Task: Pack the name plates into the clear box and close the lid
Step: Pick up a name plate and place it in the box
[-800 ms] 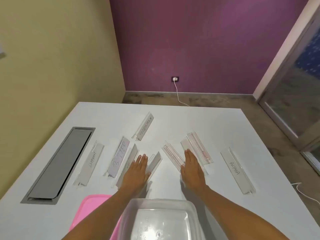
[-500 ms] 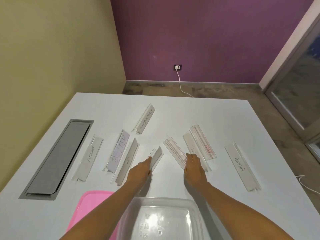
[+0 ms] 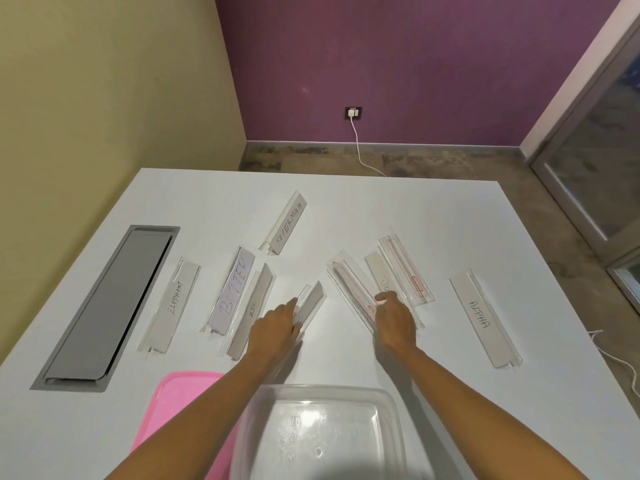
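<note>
On the white counter [image 3: 381,209], both hands reach name plates.

Left hand [image 3: 273,329] pinches a short plate [image 3: 311,301]; right hand [image 3: 394,320] curls its fingers over 2 overlapping plates [image 3: 349,289] (grip partly hidden). The clear box [image 3: 322,431] sits open nearest the person, empty, pink lid [image 3: 180,410] beside it.

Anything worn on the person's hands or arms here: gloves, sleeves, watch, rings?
No. The left hand and the right hand are bare, without gloves. Both forearms are uncovered down to the frame's bottom edge, with no sleeve, watch or bracelet in view. No rings show.
</note>
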`<state>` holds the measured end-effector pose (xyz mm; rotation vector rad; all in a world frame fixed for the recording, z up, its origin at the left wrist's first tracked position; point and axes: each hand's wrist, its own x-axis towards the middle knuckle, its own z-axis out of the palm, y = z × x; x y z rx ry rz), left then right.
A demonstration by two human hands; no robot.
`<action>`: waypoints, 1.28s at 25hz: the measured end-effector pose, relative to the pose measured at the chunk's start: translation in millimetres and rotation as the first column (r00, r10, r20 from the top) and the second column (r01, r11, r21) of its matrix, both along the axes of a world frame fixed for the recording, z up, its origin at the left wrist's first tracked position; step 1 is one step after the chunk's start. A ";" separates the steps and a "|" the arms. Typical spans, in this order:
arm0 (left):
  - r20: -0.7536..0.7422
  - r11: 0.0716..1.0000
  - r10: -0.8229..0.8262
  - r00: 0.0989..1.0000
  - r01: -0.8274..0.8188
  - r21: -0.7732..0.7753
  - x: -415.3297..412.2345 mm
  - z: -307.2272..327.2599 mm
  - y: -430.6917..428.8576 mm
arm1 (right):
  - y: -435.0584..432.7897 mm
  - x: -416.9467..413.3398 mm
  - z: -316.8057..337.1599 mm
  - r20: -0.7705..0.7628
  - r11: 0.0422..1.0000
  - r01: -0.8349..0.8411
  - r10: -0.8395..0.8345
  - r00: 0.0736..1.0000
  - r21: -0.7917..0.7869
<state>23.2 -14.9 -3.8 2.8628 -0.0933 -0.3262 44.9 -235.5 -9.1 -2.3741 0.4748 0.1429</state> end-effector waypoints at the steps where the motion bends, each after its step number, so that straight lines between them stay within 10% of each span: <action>1: 0.052 1.000 -0.003 0.999 0.004 -0.025 0.9 1.6 1.6 | -3.7 1.2 5.7 -0.020 0.999 0.028 -0.028 0.999 0.026; 8: 0.005 0.783 0.176 0.984 -0.137 -0.607 8.2 27.1 1.6 | -23.5 -17.1 58.8 -0.319 0.824 0.177 0.005 0.948 0.539; 16: -0.209 0.326 0.319 0.925 -0.314 -0.892 -19.8 73.5 4.7 | -34.5 -68.5 79.0 -0.206 0.673 -0.206 0.478 0.854 0.710; 26: -0.158 0.507 0.560 0.813 -0.487 -0.711 -123.1 54.6 38.4 | -26.1 -122.6 69.1 -0.137 0.762 -0.553 0.621 0.772 0.336; 32: -0.246 0.637 0.463 0.852 -0.512 -0.576 -159.4 36.9 45.6 | -3.4 -155.0 53.2 -0.218 0.635 -0.772 0.756 0.617 0.016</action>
